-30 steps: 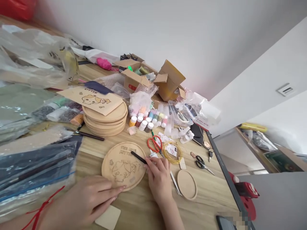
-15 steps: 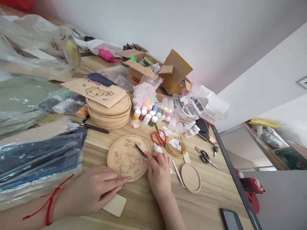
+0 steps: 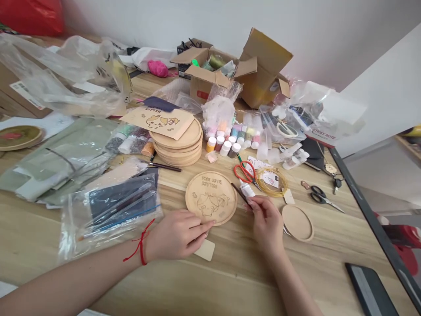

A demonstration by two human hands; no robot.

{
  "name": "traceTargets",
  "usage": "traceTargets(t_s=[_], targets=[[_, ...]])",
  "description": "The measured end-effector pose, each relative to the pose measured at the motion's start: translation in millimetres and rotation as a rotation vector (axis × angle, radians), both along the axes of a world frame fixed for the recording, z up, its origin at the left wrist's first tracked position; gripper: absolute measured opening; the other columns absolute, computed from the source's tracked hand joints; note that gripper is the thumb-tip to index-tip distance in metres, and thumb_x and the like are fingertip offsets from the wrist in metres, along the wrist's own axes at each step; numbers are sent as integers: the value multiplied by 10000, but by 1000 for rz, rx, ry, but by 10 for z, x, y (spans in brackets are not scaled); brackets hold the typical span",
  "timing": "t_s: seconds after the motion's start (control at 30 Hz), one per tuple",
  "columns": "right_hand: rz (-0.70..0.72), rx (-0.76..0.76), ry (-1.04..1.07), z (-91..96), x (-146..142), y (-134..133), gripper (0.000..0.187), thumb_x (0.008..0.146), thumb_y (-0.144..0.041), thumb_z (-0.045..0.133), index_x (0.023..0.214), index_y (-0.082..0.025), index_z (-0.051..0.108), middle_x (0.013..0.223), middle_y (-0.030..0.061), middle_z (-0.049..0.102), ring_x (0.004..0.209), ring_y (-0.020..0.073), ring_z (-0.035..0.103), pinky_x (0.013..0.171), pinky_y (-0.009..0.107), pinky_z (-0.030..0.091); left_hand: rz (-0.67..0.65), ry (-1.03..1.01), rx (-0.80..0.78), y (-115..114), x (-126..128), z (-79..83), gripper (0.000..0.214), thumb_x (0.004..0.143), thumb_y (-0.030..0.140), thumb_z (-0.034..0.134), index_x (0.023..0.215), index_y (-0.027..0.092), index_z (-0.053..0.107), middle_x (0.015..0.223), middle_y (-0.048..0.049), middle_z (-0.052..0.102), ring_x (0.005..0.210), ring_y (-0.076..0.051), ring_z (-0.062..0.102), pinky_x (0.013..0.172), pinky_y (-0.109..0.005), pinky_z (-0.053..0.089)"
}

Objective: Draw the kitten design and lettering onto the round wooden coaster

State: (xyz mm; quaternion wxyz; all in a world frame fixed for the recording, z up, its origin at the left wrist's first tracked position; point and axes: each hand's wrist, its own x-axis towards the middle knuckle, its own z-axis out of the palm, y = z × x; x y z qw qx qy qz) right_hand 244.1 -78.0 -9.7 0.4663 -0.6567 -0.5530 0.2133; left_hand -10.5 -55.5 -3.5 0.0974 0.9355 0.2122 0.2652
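A round wooden plate engraved with a cartoon cat and lettering lies flat on the wooden table. My left hand, with a red string on the wrist, rests on the table with its fingertips pressed on the plate's near edge. My right hand is closed around a thin dark brush whose tip sits just off the plate's right rim. A small white tube lies right by my right fingers. A small blank wooden tag lies under my left fingers.
Red scissors, a gold wire coil, an oval wooden tray and black scissors lie to the right. Small paint pots, a stack of wooden plates, cardboard boxes and plastic bags crowd the back and left. A phone lies at the near right.
The view has swung left and down. My right hand has drawn the brush off the plate's face toward its right rim. My left hand stays on the plate's near edge.
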Motion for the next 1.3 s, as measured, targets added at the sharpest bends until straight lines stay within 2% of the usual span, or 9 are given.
traceTargets(t_s=[0.13,0.3,0.4,0.5,0.57,0.67,1.13,1.23,1.3], targets=[[52,-171,513,70,-26,-58,235,890,-432,609,920,-201,641,665,26,668,572,174,605,601,336,523,-8,25,40,-13,-6,17,242,927,184,535,1127,134,663,742,-21,679,646,-131,627,596,-277,492],[85,-252,802,97,-81,-51,282,808,-422,723,975,-207,647,855,43,717,462,81,493,406,219,364,40,24,53,-22,-16,92,193,936,184,532,1054,151,682,732,-11,651,651,-120,583,585,-273,448],[88,-273,834,93,-89,-45,361,805,-400,730,1120,-240,653,880,33,704,513,84,505,446,221,396,166,52,60,-24,-20,144,231,939,214,539,1123,178,673,829,-36,673,780,-161,590,699,-317,456],[128,-269,836,96,-99,-47,417,805,-399,723,1193,-266,647,880,29,673,574,112,541,516,263,469,270,107,26,-18,-24,173,373,936,361,557,1275,215,611,1139,-94,663,1050,-254,564,917,-439,434],[164,-268,831,96,-111,-49,407,809,-407,714,1185,-261,656,862,32,644,600,131,559,542,290,495,300,166,-17,-8,-29,176,495,921,493,555,1339,229,567,1368,-120,552,1224,-324,473,1028,-526,362],[212,-266,814,79,-130,-48,361,825,-414,694,1142,-244,661,811,29,615,633,154,579,583,321,519,295,230,-60,8,-35,162,572,905,579,535,1368,243,546,1516,-124,401,1346,-368,361,1096,-587,271],[197,-224,833,9,-143,-12,260,748,-360,770,913,-228,618,835,22,665,723,178,652,672,351,578,354,341,-89,22,-17,68,702,930,593,473,1512,230,325,1598,-125,238,1460,-355,208,1155,-587,163],[194,-206,846,15,-154,-17,244,760,-342,763,920,-228,617,840,18,664,730,172,654,659,331,570,366,306,-64,32,-23,91,699,910,583,520,1493,229,365,1584,-140,268,1440,-372,244,1142,-594,191],[185,-193,847,14,-159,-22,243,763,-339,763,920,-229,614,841,13,655,731,167,647,655,324,564,329,214,-13,36,-43,132,663,896,547,567,1452,212,430,1519,-160,381,1386,-365,330,1121,-570,251]])
